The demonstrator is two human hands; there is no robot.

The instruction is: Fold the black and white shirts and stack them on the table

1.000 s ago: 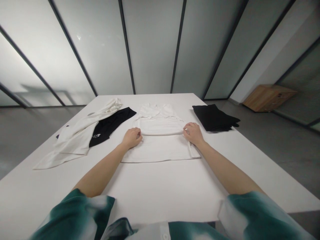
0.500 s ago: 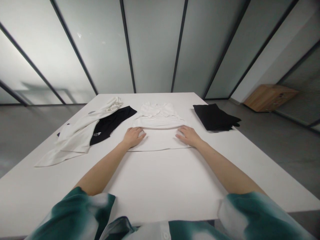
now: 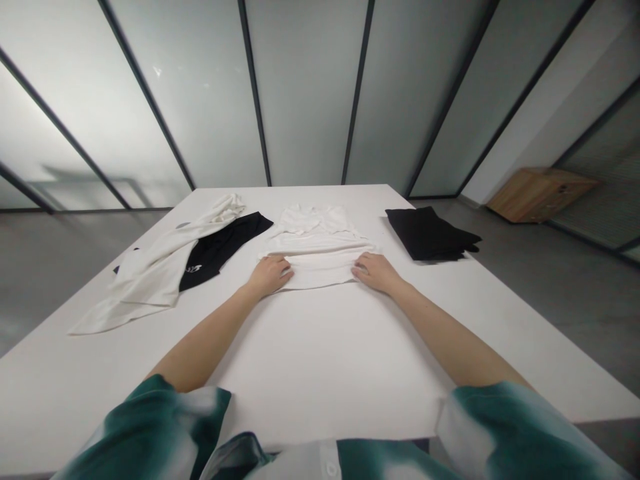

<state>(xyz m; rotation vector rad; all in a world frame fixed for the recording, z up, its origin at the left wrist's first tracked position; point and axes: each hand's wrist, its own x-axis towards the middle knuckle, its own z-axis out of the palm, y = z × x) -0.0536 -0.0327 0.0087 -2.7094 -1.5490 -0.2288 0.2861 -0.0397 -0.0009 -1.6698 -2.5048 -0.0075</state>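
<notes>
A white shirt [image 3: 323, 235] lies on the table in front of me, its near part turned into a flat band with a straight front edge. At that band's left side, my left hand [image 3: 270, 275] grips the cloth with fingers curled. My right hand [image 3: 376, 271] holds the opposite side the same way, thumb toward the middle. Both hands rest low, close to the tabletop. Creases run across the shirt just beyond my fingers. The fingertips are partly hidden in the fabric.
On the left of the white table [image 3: 320, 360], a white garment [image 3: 150, 273] lies loosely over a black garment [image 3: 225, 247]. A folded black garment [image 3: 430, 235] sits near the right edge. A wooden cabinet [image 3: 540, 193] stands on the floor beyond, and frosted panels [image 3: 307, 93] line the back.
The shirt's near edge has drawn away from me, and the near band is narrower and more wrinkled. My hands have closed on its sides, staying in nearly the same place.
</notes>
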